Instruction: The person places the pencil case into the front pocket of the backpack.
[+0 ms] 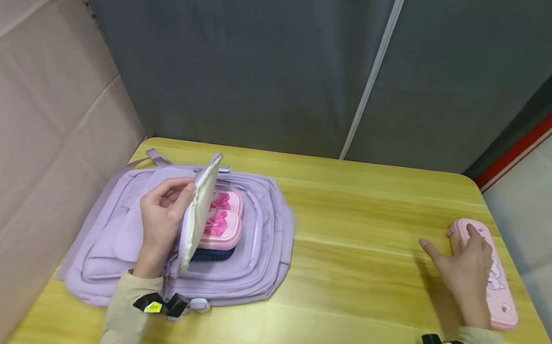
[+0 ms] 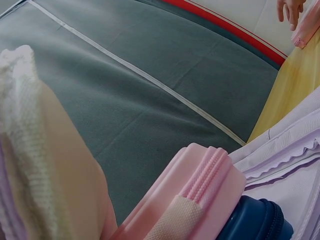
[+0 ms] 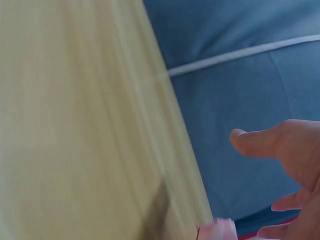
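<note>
A lilac backpack (image 1: 274, 251) lies flat on the table, its front pocket unzipped. My left hand (image 1: 162, 217) pinches the edge of the pocket's flap (image 1: 199, 214) and holds it raised, its pale lining facing right. Inside the pocket are pink cases with a bow print (image 1: 223, 228), stacked over a navy case (image 1: 212, 254). In the left wrist view, a pink case (image 2: 195, 185) and the navy case (image 2: 257, 220) show zipped sides. On the right, my right hand (image 1: 466, 270) hovers with spread fingers over a long pink pencil case (image 1: 501, 300); whether it touches is unclear.
The wooden table (image 1: 354, 249) stretches between the backpack and the pencil case. A dark grey curtain (image 1: 248, 61) hangs behind it. Pale panels (image 1: 24, 137) stand at the left and right sides. Backpack straps (image 1: 96, 220) lie along its left side.
</note>
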The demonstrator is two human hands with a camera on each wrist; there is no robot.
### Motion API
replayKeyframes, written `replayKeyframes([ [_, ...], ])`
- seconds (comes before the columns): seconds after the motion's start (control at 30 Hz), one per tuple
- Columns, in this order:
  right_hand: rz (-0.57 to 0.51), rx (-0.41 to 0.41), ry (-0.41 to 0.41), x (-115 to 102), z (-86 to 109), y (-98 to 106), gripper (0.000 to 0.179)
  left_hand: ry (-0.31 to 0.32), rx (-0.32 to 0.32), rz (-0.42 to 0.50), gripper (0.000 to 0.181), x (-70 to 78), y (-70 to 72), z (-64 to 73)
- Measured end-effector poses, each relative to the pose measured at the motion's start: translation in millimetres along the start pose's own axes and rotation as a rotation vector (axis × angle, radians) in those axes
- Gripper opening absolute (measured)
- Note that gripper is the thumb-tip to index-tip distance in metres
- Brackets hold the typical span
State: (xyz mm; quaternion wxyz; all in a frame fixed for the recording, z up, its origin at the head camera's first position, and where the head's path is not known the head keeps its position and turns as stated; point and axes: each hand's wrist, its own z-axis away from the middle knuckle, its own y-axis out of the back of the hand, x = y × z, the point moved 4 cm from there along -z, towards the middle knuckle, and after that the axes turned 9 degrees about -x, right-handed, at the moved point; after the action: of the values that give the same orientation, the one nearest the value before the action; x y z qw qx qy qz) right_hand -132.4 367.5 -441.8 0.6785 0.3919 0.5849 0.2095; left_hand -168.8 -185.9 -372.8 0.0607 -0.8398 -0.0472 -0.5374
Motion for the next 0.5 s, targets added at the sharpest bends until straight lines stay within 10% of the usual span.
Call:
replayKeyframes([
  [0.5,0.163,-0.107,-0.212,39,13.6,11,0.115,0.003,0.010,0.029,0.021,-1.3,1.0,0.8],
])
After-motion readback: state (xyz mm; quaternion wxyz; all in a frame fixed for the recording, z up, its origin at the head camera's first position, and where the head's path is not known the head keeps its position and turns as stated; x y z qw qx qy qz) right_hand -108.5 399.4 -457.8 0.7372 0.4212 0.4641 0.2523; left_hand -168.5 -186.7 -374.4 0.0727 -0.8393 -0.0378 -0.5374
